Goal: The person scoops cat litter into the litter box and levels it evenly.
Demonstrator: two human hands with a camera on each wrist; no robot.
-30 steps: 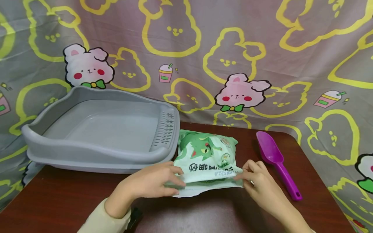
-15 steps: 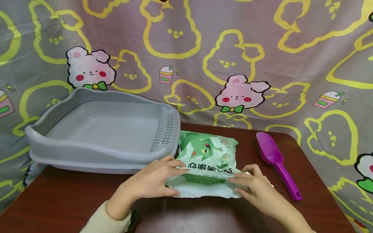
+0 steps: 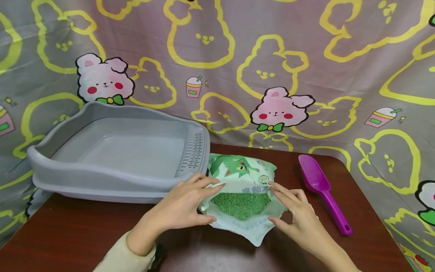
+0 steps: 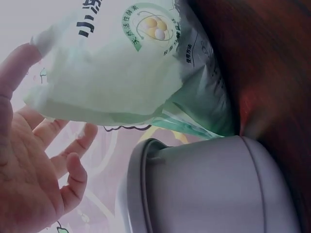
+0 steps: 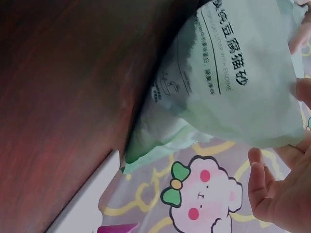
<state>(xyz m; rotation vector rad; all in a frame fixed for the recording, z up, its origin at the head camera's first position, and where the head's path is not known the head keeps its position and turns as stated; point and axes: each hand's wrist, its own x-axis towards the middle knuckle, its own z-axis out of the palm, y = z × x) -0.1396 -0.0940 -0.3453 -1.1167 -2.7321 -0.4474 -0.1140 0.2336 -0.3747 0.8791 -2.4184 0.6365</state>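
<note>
A green and white litter bag (image 3: 241, 170) with a cat printed on it lies on the brown table (image 3: 85, 234), its torn mouth facing me. The mouth gapes, and green pellets (image 3: 240, 204) show inside. My left hand (image 3: 207, 202) is at the mouth's left side, forefinger along the upper lip and thumb on the lower lip. My right hand (image 3: 276, 204) does the same at the right side. In the left wrist view my left hand (image 4: 34, 184) is spread beside the bag (image 4: 121, 73). The right wrist view shows my right hand (image 5: 282, 194) spread below the bag (image 5: 243, 82).
A grey litter tray (image 3: 102, 181) with a slotted right ledge stands on the table's left half, touching the bag's left corner. A purple scoop (image 3: 321, 185) lies to the right of the bag. A rabbit-print cloth (image 3: 272, 56) hangs behind the table.
The bag's mouth has been pulled much wider: its upper lip moved away from me and the green pellets came into view. Both hands shifted slightly forward with the lips.
</note>
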